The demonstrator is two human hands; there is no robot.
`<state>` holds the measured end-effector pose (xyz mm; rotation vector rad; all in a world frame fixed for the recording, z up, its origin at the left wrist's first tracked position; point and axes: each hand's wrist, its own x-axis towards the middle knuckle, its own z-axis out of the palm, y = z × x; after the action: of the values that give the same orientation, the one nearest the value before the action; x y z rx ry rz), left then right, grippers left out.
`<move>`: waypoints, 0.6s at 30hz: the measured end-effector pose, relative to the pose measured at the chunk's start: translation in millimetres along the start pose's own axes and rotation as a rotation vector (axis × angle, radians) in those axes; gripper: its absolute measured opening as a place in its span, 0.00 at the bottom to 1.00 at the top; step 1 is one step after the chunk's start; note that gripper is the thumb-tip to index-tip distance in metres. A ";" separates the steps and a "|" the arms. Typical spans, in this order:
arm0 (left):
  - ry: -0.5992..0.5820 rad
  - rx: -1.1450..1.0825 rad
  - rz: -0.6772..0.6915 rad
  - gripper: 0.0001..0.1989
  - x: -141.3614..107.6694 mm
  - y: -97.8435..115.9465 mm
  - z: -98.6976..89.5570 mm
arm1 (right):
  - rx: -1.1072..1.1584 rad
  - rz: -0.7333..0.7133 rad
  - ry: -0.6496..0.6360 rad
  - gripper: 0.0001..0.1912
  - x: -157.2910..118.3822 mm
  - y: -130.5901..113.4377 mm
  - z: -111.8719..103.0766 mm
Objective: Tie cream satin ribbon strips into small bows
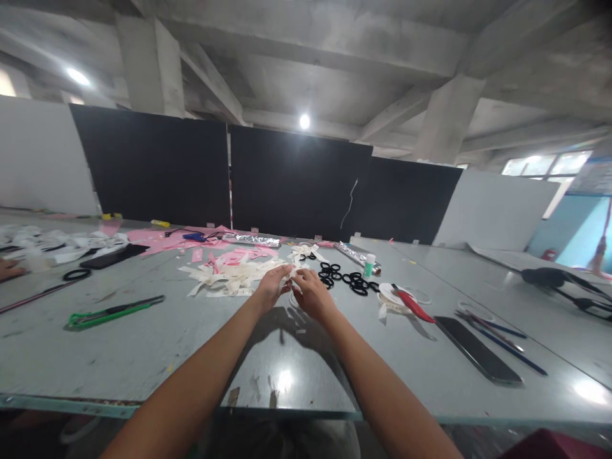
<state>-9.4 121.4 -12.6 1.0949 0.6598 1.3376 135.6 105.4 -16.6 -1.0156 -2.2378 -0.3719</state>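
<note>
My left hand (273, 287) and my right hand (310, 291) meet over the middle of the table, fingers closed around a small white piece (288, 278) between them. Its exact shape is mostly hidden by the fingers. Left of my hands lies a pile of cream fabric strips (229, 278), with pink strips (239, 256) behind it. Several black rings (354, 280) lie to the right, beside a small bottle with a green label (369, 265). A white tape roll (394, 298) has a red-handled tool (415, 305) resting on it.
A black phone (478, 349) and dark tweezers (507, 341) lie at right. Green-handled scissors (112, 313) lie at left. Another person's hand (10, 269) is at the far left edge. Black panels (296, 182) stand behind the table (191, 357).
</note>
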 end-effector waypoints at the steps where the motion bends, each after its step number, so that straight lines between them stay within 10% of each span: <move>1: -0.020 -0.017 -0.008 0.21 -0.8 0.7 -0.2 | 0.066 0.006 0.010 0.18 -0.3 0.8 2.7; 11: -0.206 0.130 -0.041 0.24 -3.8 0.0 1.9 | 1.318 0.354 -0.018 0.23 5.1 4.7 22.1; 18: -0.082 0.298 0.106 0.22 1.3 -3.7 2.4 | 1.456 0.574 0.109 0.24 5.8 6.4 15.6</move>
<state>-5.5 122.5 -14.7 1.4346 0.7656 1.3026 130.7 120.6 -24.5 -0.6503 -1.3676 1.2324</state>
